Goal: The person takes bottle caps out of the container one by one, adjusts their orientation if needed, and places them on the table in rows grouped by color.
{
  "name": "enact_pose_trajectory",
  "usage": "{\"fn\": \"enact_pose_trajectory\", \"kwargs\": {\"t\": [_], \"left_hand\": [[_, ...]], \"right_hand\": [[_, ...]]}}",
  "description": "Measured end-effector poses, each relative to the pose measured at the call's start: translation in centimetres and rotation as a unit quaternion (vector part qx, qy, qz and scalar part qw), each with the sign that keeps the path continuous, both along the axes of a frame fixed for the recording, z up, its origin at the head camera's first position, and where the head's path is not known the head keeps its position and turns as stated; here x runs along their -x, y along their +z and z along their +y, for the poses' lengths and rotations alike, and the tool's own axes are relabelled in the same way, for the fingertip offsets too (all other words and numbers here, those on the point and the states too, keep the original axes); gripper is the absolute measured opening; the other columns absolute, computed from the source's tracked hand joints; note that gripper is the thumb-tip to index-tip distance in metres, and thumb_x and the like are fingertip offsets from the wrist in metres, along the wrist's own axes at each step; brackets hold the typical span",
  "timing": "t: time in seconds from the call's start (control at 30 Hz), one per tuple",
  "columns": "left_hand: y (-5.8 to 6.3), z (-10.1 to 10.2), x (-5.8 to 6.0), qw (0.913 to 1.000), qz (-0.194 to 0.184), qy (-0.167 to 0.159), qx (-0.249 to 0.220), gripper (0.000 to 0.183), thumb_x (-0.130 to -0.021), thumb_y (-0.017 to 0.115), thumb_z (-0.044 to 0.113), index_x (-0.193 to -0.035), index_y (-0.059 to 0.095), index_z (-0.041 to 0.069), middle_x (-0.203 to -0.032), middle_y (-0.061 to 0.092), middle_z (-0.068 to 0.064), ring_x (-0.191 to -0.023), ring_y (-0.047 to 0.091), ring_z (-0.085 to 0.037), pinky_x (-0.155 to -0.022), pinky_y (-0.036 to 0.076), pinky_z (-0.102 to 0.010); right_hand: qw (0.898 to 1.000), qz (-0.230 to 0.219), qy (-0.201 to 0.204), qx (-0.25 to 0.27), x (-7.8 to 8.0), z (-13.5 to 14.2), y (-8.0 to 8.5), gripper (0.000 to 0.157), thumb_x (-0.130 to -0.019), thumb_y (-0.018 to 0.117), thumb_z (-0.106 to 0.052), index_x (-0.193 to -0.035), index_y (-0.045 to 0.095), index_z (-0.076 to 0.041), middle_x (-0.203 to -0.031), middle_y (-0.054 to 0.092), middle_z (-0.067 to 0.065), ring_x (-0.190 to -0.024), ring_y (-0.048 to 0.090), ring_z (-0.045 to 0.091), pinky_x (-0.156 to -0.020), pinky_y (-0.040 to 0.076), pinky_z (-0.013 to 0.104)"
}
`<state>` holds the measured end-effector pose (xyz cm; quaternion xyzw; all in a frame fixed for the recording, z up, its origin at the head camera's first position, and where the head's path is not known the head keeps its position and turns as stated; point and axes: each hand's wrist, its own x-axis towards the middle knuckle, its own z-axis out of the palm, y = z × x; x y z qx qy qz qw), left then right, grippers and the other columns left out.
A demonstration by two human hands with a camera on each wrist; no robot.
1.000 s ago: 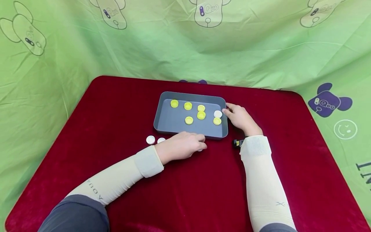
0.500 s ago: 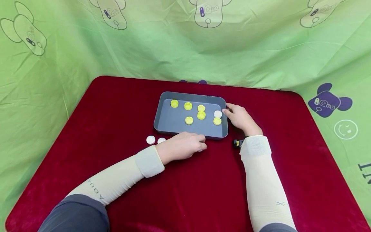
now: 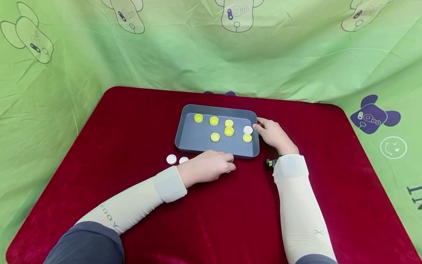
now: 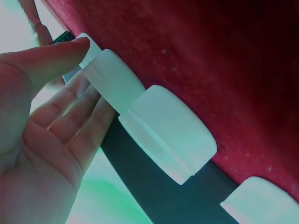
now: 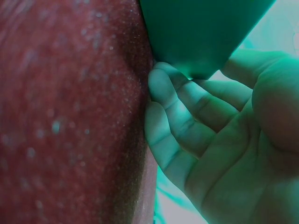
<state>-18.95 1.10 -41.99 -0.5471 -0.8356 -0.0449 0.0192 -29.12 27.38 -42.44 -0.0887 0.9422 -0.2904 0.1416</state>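
Note:
My left hand [image 3: 209, 165] is low over the red cloth at the near side of a grey tray [image 3: 194, 139]. In the left wrist view its thumb is against a white bottle cap [image 4: 91, 52], the fingers behind. Two larger-looking white caps, a middle one [image 4: 114, 79] and a nearer one [image 4: 168, 133], line up beside it, with another cap [image 4: 266, 203] at the lower right. My right hand [image 3: 275, 136] grips the tray's right end, thumb at the rim and fingers along the outer wall [image 5: 196, 37]. Inside the tray lie several yellow caps [image 3: 214, 121] and one white cap [image 3: 248, 129].
Two white caps, a left one [image 3: 171, 159] and a right one [image 3: 183, 160], lie on the red tablecloth [image 3: 138, 124] left of my left hand. A small black device [image 3: 270, 163] is at my right wrist. Green printed curtains [image 3: 184, 51] rise behind the table.

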Motion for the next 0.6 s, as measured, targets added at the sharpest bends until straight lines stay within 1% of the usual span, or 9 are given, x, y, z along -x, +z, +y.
{"fn": "enact_pose_trajectory", "kwargs": {"t": [0.4, 0.6], "left_hand": [[-0.07, 0.06, 0.06, 1.0, -0.001, -0.003, -0.006, 0.013, -0.094, 0.063, 0.013, -0.104, 0.07, 0.018, -0.093, 0.055, 0.003, -0.078, 0.054, -0.011, -0.064, 0.047, -0.024], [0.48, -0.24, 0.01, 0.9999, -0.01, 0.005, -0.013, 0.011, -0.092, 0.065, 0.012, -0.1, 0.069, 0.018, -0.09, 0.054, 0.004, -0.074, 0.052, -0.01, -0.063, 0.045, -0.023]], "right_hand": [[1.0, -0.008, -0.004, 0.005, -0.13, 0.1, 0.11, 0.058, -0.104, 0.045, -0.033, -0.15, 0.032, 0.0, -0.149, 0.038, 0.02, -0.137, 0.034, 0.035, -0.109, 0.027, 0.052], [1.0, -0.001, -0.003, 0.007, 0.0, 0.15, 0.02, 0.057, -0.103, 0.045, -0.032, -0.149, 0.034, 0.0, -0.147, 0.041, 0.019, -0.136, 0.036, 0.035, -0.109, 0.028, 0.052]]}}
